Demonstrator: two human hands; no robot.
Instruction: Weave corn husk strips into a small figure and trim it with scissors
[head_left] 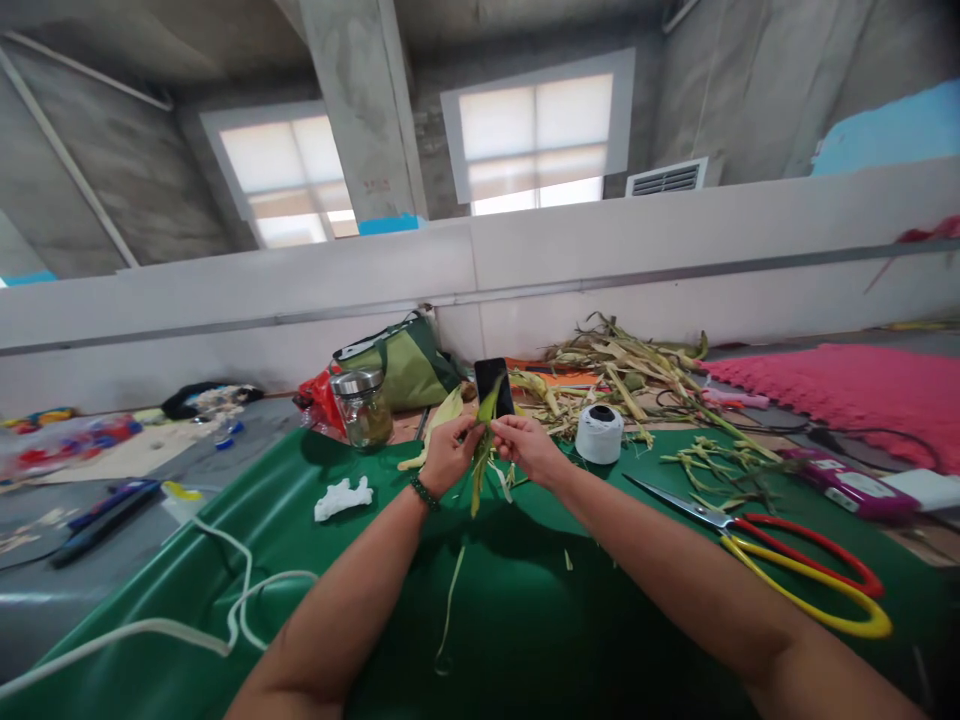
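My left hand [448,452], with a dark bead bracelet at the wrist, pinches a green corn husk [487,408] over the middle of the green mat. Close beside it, my right hand [531,446] has its fingers closed on the same husk. The husk's tip points up in front of a dark phone [493,378], and narrow strips hang down below my fingers. Pale husk leaves [444,418] lie just behind my left hand. To the right of my right hand stands a cone of white thread [599,436]. Fingertip details are partly hidden.
Scissors [724,522] with red and yellow handles lie at right, beside husk scraps [712,465]. A glass jar [363,412], crumpled white tissue [343,498] and white cord [244,580] are at left. Dried husks [622,365] and a green bag [409,365] stand behind.
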